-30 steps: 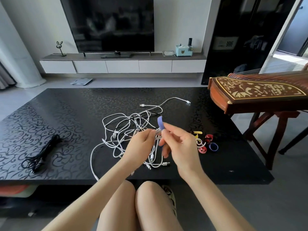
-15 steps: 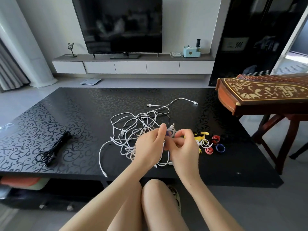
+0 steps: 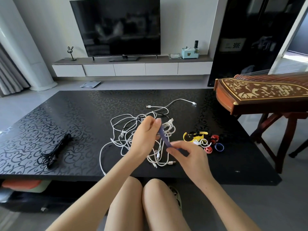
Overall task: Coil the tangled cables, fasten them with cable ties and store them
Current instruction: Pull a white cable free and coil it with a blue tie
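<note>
Over the near middle of the black patterned table (image 3: 66,114), holds both hands raised off the surface, forearms reaching in from the near edge above bare knees (image 3: 141,205).

With the left hand (image 3: 145,135), back turned toward the camera and fingers curled, grips a small coil of white cable (image 3: 169,129) between thumb and fingertips. Shows the coil's loops just past those fingertips, on the far right side of the hand.

With the right hand (image 3: 188,155), lower and nearer, knuckles pointing left, pinches the near end of a purple cable tie (image 3: 164,138) between thumb and forefinger. Keeps the other fingers loosely curled beneath.

Stretches the tie as a slanted strip from the left fingertips down to the right pinch, far end against the coil. Cannot tell whether wrapped round the coil or only laid against it. Hands apart, joined only by the strip.

Beneath and to the left of the hands, flat on the table: tangle of white cables (image 3: 126,130), loose plugs at its far right and by the near edge.

Far to the left, well apart from the tangle: bundle of black cable (image 3: 55,150).

Just right of the hands: cluster of spare ties (image 3: 203,140) in yellow, white, red and blue, most curled into rings.

Beyond the table's right end: wooden zither (image 3: 260,92) on a stand.
</note>
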